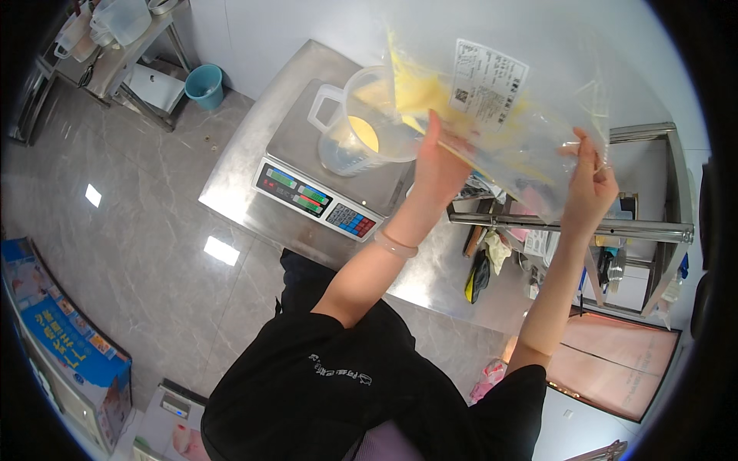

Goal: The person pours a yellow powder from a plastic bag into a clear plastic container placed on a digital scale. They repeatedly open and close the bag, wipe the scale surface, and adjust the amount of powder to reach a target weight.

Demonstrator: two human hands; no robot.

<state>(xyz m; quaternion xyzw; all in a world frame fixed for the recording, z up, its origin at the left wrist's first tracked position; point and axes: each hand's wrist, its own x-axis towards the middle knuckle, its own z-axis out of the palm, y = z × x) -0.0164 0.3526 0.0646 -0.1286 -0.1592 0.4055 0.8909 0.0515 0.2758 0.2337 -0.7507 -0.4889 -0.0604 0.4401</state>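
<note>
A clear plastic bag [536, 138] with yellow powder inside and a printed label is held tilted in the air. My left hand [441, 164] grips its lower edge near the end with most of the powder. At the bag's far right end, my right hand [591, 178] pinches the plastic. Below the bag's left end, a clear plastic measuring jug [351, 158] with a handle stands on a digital scale [294, 127]. Yellow material shows at the bottom of the jug. The bag's left end overlaps the jug's rim; whether powder is falling cannot be seen.
The scale rests on a stainless steel table [236, 167]. A metal rack [640, 227] holding assorted items stands at the right. At the upper left are a steel side table [118, 63] with plastic jugs and a teal bucket [204, 86] on the floor.
</note>
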